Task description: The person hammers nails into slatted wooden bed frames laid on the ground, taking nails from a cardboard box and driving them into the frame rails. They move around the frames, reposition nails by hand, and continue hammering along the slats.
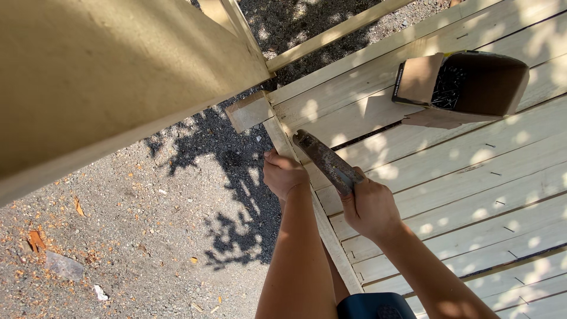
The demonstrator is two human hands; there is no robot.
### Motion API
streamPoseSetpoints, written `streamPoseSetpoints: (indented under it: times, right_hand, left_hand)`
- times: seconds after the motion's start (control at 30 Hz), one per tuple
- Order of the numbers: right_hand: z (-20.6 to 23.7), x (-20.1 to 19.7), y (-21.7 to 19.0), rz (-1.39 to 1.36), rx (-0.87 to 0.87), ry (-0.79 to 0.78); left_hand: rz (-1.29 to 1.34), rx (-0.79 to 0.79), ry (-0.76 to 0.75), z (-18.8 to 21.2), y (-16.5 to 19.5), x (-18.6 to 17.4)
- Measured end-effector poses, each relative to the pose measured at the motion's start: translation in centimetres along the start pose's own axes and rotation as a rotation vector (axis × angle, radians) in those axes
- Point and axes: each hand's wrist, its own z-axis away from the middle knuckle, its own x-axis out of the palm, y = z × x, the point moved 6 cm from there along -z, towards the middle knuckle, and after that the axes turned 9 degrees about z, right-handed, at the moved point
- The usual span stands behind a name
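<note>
The right hand (371, 207) is clenched around the handle of a rusty hammer (326, 160), whose head points up and to the left, hanging just above the pale wooden platform (472, 177). The platform is built of parallel planks with small nails showing along them, and dappled leaf shadow falls across it. The left hand (282, 172) rests at the platform's edge board (280, 139), fingers (273, 158) curled and pinched together against the wood just left of the hammer head; whether they hold a nail is too small to tell. At the top end of that edge board a short wooden block (248, 110) sits at the corner, touching it. Farther back on the planks lies an open cardboard box of dark nails (463, 82), tipped on its side with a flap folded out toward the hammer, well apart from both hands. A large pale wooden panel (106, 77) fills the upper left, leaning over the gravel ground (147, 236), which is strewn with wood chips and dry leaf bits.
</note>
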Motion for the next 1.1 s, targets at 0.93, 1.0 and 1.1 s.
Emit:
streamPoseSetpoints:
  times: [0.93, 1.0, 1.1]
  right_hand:
    - [4.8, 4.5, 5.3, -0.983, 0.815, -0.348]
    - [6.0, 2.7, 5.8, -0.768, 0.684, -0.174]
    - [11.1, 1.4, 6.7, -0.613, 0.951, -0.08]
  left_hand:
    - [-0.096, -0.154, 0.096, -0.2, -2.9, -1.4]
    - [-0.112, -0.219, 0.104, -0.3, -3.3, -1.7]
    - [-0.143, -0.245, 0.107, -0.2, -4.0, -3.0]
